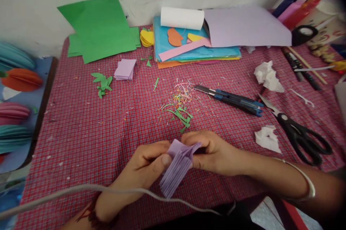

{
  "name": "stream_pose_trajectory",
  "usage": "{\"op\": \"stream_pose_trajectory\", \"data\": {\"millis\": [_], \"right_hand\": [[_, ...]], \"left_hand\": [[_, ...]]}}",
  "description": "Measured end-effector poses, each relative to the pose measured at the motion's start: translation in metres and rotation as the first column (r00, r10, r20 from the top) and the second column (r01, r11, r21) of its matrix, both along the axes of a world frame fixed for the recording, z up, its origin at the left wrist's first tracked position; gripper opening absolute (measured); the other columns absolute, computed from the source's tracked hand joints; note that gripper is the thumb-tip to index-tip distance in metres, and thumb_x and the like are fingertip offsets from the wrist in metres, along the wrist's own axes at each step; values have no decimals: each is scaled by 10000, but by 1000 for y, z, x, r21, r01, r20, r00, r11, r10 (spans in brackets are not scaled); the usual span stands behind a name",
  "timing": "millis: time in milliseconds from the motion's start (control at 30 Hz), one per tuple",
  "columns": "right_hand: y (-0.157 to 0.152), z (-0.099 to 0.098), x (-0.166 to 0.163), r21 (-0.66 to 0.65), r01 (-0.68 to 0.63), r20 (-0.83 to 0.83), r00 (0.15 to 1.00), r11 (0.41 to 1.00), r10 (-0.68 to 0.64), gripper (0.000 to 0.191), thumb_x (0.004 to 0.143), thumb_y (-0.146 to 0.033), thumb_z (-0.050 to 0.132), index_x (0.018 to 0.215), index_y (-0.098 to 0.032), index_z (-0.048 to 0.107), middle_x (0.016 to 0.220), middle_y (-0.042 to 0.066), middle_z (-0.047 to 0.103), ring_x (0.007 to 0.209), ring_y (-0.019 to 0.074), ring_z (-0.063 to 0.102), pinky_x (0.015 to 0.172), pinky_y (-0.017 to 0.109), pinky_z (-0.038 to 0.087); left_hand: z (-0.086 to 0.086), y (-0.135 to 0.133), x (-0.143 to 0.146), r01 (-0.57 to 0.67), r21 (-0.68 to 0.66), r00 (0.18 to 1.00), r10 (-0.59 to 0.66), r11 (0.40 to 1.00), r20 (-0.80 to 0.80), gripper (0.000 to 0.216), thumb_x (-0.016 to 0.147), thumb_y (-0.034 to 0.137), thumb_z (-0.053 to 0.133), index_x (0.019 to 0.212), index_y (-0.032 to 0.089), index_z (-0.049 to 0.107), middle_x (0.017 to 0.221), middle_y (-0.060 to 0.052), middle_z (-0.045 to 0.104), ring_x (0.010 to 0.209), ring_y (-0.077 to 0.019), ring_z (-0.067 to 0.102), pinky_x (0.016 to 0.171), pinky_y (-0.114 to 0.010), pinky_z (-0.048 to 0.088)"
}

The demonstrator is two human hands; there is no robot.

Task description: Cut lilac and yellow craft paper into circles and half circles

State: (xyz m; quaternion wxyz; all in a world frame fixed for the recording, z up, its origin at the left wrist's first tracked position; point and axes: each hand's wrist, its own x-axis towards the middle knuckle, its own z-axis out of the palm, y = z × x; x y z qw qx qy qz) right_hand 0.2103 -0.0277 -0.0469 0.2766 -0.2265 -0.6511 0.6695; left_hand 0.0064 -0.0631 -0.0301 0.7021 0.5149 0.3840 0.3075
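A small stack of folded lilac paper (177,167) is held over the near edge of the red checked tablecloth (81,129). My left hand (140,172) pinches its left side, thumb on top. My right hand (209,150) is closed on its upper right end, a bangle on that wrist. The sheets fan out slightly toward me. A grey cable (81,190) crosses in front of my left wrist.
Beyond the hands lie paper scraps (180,106), a blue craft knife (229,98), black scissors (300,132), crumpled white paper (267,75), another lilac stack (125,69), green sheets (100,28) and a coloured paper pile (194,48). Paper fan shapes (16,111) sit left.
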Motion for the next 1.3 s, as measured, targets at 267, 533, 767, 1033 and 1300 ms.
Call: {"op": "stream_pose_trajectory", "data": {"millis": [267,533,767,1033,1300], "right_hand": [[-1,-1,1,-18,6,26,1000,1000,-6,131,831,-219,669,751,-127,623,711,-18,556,672,77,535,629,194,424],[-2,-2,0,-65,63,10,998,996,-62,103,813,-147,676,734,-133,611,700,-40,541,657,56,519,616,170,412],[-1,-1,1,-44,56,58,997,997,-53,150,836,-233,663,729,-142,610,685,-33,529,643,73,511,603,196,409],[-1,0,1,-32,17,59,998,999,-15,167,852,-278,650,765,-138,629,710,-16,561,670,81,536,629,206,431],[-1,0,2,-17,19,51,999,1000,-18,137,845,-246,656,761,-141,633,711,-20,570,673,80,538,649,207,444]], "left_hand": [[0,-2,-3,4,20,999,-5,1000,49,383,881,513,492,873,199,710,766,-31,591,690,-136,486,638,-262,400],[-10,-11,-5,40,-46,997,-36,998,74,521,652,454,783,1084,202,638,920,-43,617,810,-173,537,750,-307,437],[1,-5,-5,31,24,997,-33,999,64,456,766,526,647,1092,208,663,890,-60,628,800,-184,544,742,-315,459],[10,2,-5,37,60,998,-34,998,-51,357,906,453,466,901,210,727,746,-45,608,675,-158,510,644,-282,446],[3,-1,-5,20,-58,999,-23,998,-43,350,939,362,428,971,154,708,800,-62,646,722,-156,527,676,-289,433]]}}
